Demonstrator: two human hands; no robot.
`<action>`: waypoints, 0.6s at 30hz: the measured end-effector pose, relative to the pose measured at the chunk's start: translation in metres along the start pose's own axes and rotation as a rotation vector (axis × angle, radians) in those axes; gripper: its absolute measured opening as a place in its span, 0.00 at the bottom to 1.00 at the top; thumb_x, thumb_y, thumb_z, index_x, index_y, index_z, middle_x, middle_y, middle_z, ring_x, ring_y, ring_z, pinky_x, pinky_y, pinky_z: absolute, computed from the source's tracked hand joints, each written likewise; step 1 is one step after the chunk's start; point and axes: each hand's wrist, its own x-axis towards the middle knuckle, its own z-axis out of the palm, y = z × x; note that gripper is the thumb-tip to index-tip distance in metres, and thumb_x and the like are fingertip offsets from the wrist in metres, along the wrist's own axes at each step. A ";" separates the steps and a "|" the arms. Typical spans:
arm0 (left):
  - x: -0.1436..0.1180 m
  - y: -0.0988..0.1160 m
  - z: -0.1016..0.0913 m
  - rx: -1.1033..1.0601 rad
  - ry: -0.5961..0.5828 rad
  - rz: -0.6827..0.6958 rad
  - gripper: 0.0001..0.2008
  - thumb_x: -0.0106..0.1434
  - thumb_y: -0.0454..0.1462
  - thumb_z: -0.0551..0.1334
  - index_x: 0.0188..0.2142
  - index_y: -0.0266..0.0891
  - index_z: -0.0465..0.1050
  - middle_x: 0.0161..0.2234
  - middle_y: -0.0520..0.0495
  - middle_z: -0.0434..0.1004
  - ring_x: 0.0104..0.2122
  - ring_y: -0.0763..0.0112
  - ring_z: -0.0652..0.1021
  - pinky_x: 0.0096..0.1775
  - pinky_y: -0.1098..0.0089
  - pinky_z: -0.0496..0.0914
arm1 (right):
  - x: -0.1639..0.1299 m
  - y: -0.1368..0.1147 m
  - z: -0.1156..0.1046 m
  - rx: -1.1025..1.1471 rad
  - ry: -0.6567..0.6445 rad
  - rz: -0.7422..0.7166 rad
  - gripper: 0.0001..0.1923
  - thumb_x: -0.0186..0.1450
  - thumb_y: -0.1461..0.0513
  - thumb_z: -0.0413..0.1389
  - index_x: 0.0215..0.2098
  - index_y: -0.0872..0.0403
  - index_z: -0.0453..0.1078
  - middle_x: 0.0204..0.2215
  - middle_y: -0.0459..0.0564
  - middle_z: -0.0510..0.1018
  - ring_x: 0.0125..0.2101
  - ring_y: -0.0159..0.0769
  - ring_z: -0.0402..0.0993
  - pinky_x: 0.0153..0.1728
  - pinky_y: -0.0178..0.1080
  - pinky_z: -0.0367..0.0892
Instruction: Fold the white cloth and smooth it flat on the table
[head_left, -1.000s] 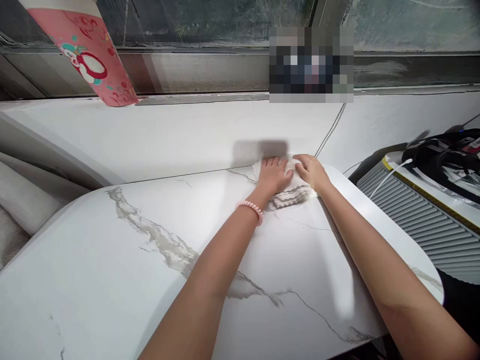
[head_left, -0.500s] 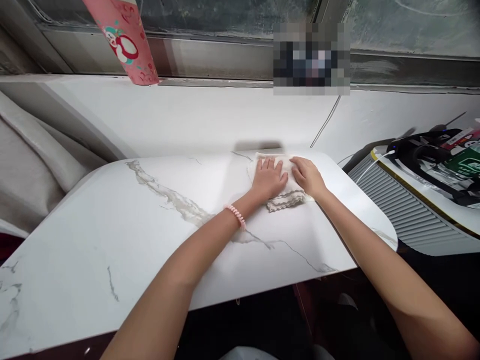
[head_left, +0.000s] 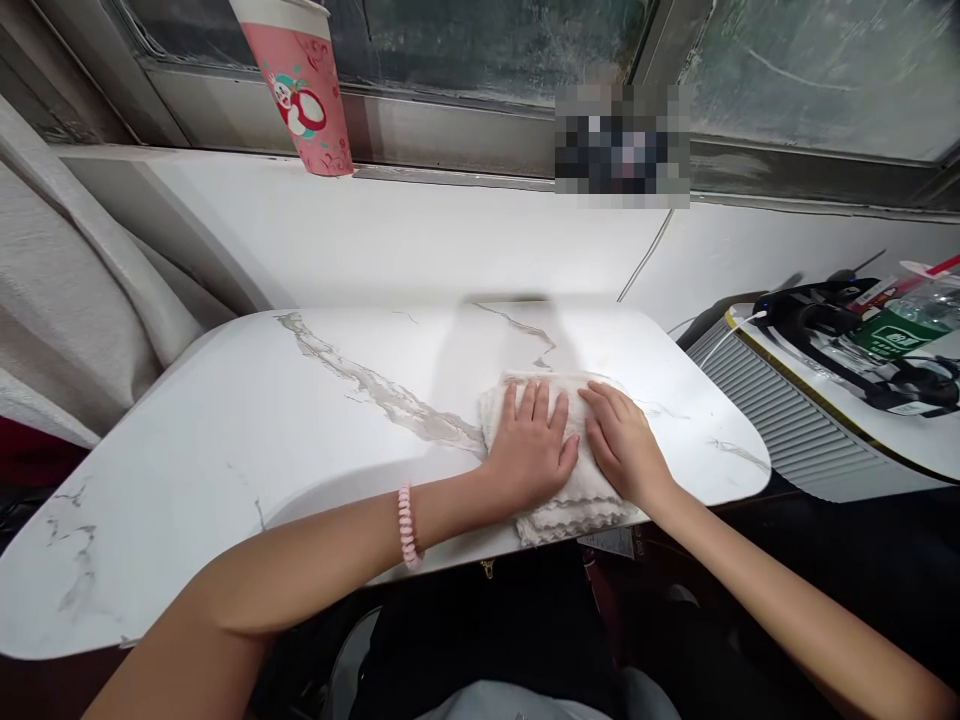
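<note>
A folded cream cloth (head_left: 581, 485) with wavy edges lies on the white marble-patterned table (head_left: 225, 400), close to its front edge. Flat on top of the cloth rests my left hand (head_left: 529, 440), fingers stretched out and the thumb apart. A pink coil band (head_left: 407, 525) circles my left wrist. My right hand (head_left: 626, 445) lies along the cloth's right side, its fingers extended over the fabric and touching it. The cloth's lower layers stick out beneath both hands toward me.
A pink paper cup (head_left: 307, 100) stands on the window ledge at the back left. Grey curtain (head_left: 75, 270) hangs left of the table. At the right, a ribbed side cabinet (head_left: 780, 410) bears a bottle (head_left: 907, 325), black items and a white cable.
Both hands have drawn the cloth from the back of the table toward the front edge, nearer to me. The camera view has shifted slightly.
</note>
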 end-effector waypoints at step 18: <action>0.046 -0.129 -0.007 -0.049 0.016 -0.115 0.29 0.73 0.47 0.44 0.66 0.34 0.58 0.68 0.34 0.56 0.68 0.52 0.57 0.67 0.48 0.47 | 0.129 -0.033 0.067 0.102 -0.117 0.044 0.20 0.67 0.64 0.44 0.53 0.58 0.69 0.54 0.57 0.74 0.57 0.48 0.65 0.58 0.48 0.59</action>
